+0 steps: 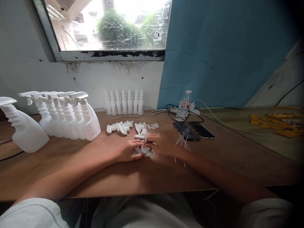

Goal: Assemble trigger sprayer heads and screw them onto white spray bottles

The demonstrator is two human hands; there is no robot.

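My left hand (128, 150) and my right hand (161, 145) meet at the middle of the brown table (71, 164), fingers curled together around a white spray-trigger head (143, 148). A thin white tube sticks up from it between my fingers. Loose white trigger heads (121, 127) lie just beyond my hands, with small white ring washers (152, 126) beside them. Several thin white dip tubes (182, 142) lie to the right of my right hand.
A row of assembled white spray bottles (68, 118) stands at the left, one more (22, 128) nearer the edge. Capless white bottles (124, 102) line the wall. A water bottle (184, 106), cables, a phone (206, 132) and yellow parts (277, 125) lie to the right.
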